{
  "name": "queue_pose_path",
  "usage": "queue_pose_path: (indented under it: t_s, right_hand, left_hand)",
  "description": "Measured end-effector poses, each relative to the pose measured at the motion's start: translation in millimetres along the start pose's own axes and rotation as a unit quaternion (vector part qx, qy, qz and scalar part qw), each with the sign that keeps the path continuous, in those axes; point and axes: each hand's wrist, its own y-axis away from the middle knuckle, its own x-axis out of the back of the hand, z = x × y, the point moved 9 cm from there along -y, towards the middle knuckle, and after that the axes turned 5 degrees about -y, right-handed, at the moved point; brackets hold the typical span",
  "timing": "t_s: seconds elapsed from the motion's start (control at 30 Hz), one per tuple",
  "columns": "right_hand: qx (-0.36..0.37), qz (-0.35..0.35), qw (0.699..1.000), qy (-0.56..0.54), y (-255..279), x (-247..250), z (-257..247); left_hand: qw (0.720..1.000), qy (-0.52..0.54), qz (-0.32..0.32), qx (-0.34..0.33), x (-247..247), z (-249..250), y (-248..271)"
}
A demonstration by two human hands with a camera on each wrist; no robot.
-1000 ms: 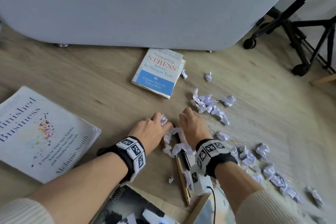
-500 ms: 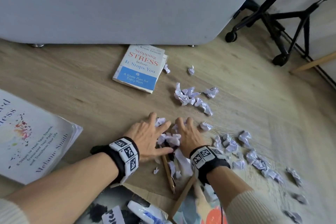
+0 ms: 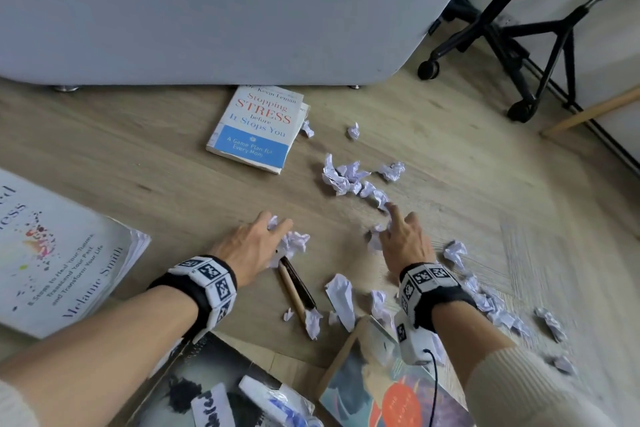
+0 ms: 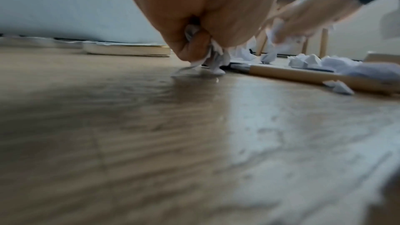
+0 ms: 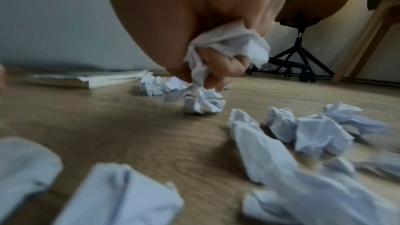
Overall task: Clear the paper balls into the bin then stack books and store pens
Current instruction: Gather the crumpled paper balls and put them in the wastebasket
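While both hands clutch some, crumpled white paper balls (image 3: 346,177) litter floor

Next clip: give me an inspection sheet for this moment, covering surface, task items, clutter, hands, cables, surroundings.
Surface: wood floor.
Task items: paper balls scattered; blue-covered book flat by the grey panel; large white book on the left; pens between the hands. No bin in view.
Clutter: nothing seen.
Hands: left hand and right hand each grip crumpled paper.
Cables: black lead from right wristband.
Surroundings: chair base.
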Motion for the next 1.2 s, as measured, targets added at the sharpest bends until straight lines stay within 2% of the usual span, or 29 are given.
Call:
queue_pose_path:
  t_s: [0.07,0.17,0.27,0.4,0.47,0.53,0.67,0.77,0.87,0.93,1.07,1.2]
  right_hand:
    - [-0.026,-0.052,0.997,0.053,0,-17,10]
    - [0.006,-0.11,0.993,0.052,6,-39,2]
    - [0.068,-0.123,0.99,0.022,11,-42,-11]
    - [0.109,-0.142,0.984,0.003,24,-24,-16]
    - [0.09,-0.152,0.984,-0.019,34,-13,-9]
    - [0.071,-0.164,0.983,-0.04,45,-1,0]
    - [0.075,-0.196,0.977,-0.025,65,6,12]
    - [0.025,-0.192,0.981,0.001,76,-4,27]
    - [-0.06,-0.217,0.974,0.017,91,-34,42]
    - [-0.072,-0.21,0.975,0.019,98,-47,39]
    - [0.013,-0.18,0.983,-0.004,98,-48,12]
    - [0.074,-0.152,0.985,-0.016,90,-42,0]
  left_hand:
    - [1.0,0.015,0.019,0.004,3,-6,1]
    - [0.998,-0.012,0.038,-0.041,8,-3,4]
    - [0.997,-0.003,0.052,-0.059,10,0,7]
    - [0.998,-0.047,0.017,-0.037,7,9,11]
    - [0.998,-0.041,-0.014,-0.052,5,20,19]
    - [0.997,-0.038,-0.017,-0.063,5,28,27]
    - [0.993,-0.075,-0.06,-0.062,-8,35,30]
    - [0.987,-0.084,-0.102,-0.094,-17,45,33]
    - [0.989,-0.058,-0.093,-0.099,-11,49,37]
    - [0.988,-0.061,-0.081,-0.118,-9,56,41]
    - [0.978,-0.059,-0.059,-0.193,-10,82,45]
    - [0.941,-0.136,-0.128,-0.284,-26,111,57]
